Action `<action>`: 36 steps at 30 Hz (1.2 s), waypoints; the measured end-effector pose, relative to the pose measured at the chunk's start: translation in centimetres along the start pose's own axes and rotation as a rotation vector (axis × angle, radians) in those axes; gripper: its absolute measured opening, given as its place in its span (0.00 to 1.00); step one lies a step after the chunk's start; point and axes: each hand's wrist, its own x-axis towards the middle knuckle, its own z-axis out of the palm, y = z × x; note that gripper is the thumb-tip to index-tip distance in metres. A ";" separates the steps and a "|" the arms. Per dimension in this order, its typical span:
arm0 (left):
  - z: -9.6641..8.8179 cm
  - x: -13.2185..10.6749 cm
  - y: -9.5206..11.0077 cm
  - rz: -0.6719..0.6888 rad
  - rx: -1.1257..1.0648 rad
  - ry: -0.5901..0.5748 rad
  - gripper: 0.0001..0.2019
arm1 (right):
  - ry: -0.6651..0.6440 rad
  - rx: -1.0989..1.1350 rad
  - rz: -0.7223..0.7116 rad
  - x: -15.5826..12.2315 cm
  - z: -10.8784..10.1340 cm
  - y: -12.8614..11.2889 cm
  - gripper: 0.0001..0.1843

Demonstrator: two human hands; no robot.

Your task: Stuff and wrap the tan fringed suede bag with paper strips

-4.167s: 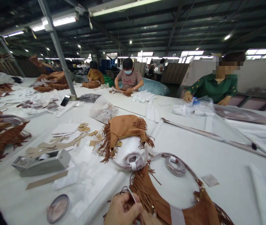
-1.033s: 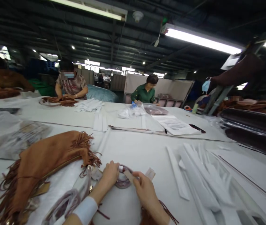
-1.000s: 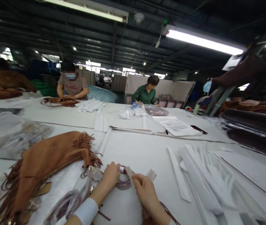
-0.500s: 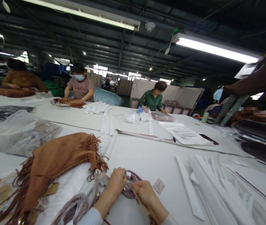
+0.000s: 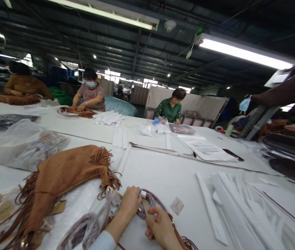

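A plastic-wrapped strap (image 5: 151, 198) lies coiled on the white table, a white band around part of it. My left hand (image 5: 130, 202) is closed on the coil's left side, its fingertips partly hidden. At the coil's front, my right hand (image 5: 160, 224) pinches a flat tan strip (image 5: 145, 207) that extends up over the coil. To the left rests a brown suede bag (image 5: 66, 170) with long fringe. Beside my left forearm is another plastic-wrapped coil (image 5: 85, 227). A small clear packet (image 5: 177, 206) sits right of my hands.
White strips (image 5: 237, 208) are piled at the right. Left of the bag lie a clear plastic bag (image 5: 27, 146) and cardboard tags (image 5: 3, 210). Across the table are several co-workers, one in a green top (image 5: 169, 109). A long brown-edged strip (image 5: 160, 150) crosses the middle.
My right hand has shifted slightly down, and the tan strip now points up across the coil. More of the coil shows. My left hand stays nearly in place.
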 end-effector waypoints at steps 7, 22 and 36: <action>0.6 0.0 -0.1 -0.011 -0.019 0.018 0.13 | -0.053 0.094 0.039 2.3 1.0 -2.4 0.04; 0.8 0.1 -0.3 -0.040 -0.076 0.042 0.13 | -0.085 -0.278 -0.329 0.6 -1.3 -3.5 0.06; 0.3 -0.1 -0.4 0.006 -0.128 0.041 0.16 | 0.105 -0.445 -0.596 3.7 -1.4 -4.1 0.17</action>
